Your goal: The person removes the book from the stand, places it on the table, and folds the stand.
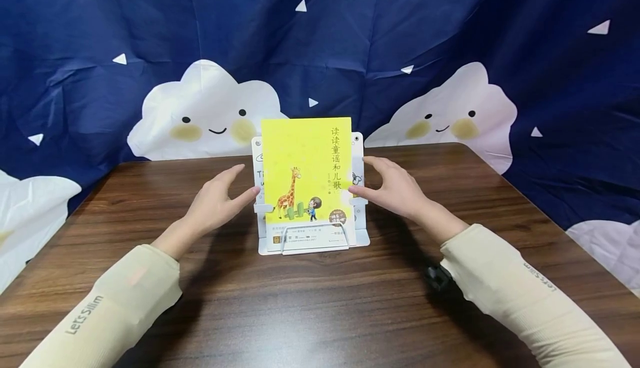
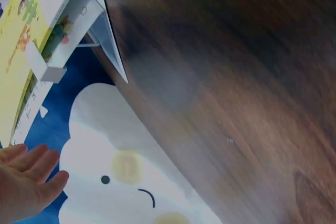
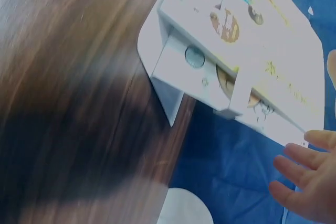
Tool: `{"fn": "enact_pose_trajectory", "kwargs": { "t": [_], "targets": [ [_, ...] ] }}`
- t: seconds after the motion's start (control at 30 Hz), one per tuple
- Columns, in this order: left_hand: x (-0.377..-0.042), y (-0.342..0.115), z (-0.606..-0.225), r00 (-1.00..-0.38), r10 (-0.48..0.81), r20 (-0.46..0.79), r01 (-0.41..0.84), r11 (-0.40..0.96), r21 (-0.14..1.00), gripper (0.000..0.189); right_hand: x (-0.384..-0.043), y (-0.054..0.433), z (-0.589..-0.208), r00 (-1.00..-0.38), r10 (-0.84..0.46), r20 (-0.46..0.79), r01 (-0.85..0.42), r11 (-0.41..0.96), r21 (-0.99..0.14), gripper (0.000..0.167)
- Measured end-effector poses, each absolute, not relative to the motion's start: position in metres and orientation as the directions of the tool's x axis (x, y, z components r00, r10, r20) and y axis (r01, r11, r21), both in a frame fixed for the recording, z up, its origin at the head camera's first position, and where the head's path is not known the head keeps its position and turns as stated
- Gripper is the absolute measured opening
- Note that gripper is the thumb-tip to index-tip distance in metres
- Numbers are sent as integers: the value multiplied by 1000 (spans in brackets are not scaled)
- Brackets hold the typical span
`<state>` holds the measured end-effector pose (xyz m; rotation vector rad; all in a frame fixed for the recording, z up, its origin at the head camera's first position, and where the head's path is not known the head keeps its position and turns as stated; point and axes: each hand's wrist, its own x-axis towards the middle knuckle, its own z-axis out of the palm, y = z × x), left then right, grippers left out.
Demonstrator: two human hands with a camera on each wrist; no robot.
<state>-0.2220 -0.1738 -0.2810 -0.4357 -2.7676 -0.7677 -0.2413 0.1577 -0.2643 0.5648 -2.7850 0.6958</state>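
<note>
Cream sleeves (image 1: 125, 293) nearest; left hand (image 1: 212, 201) and right hand (image 1: 400, 190) flank yellow nursery-rhyme book (image 1: 310, 157), both relaxed, gripping nothing; book leans on white bookstand (image 1: 362, 239), wire bar (image 1: 316, 225) apparently stopping it sliding

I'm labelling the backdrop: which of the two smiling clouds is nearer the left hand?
The smiling cloud left of the yellow book; the other cloud is nearer the right hand.

A cloud-printed blue cloth (image 1: 350, 29) hangs behind a brown table (image 1: 310, 296)
</note>
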Motion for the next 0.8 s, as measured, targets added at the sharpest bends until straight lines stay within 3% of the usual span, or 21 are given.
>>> {"fn": "enact_pose_trajectory", "kwargs": {
  "t": [0.33,0.57,0.8],
  "targets": [
    [-219,-167,-283,-908,162,387,368,748,552,60,-239,144,-271,-868,-271,417,-457,764,-456,64],
    [-218,-157,-283,-944,108,313,308,635,708,56,-241,138,-281,-866,-240,439,-461,723,-515,61],
    [-218,-148,-285,-964,95,247,255,585,770,57,-241,134,-289,-879,-223,421,-455,656,-603,57]
  ]
}}
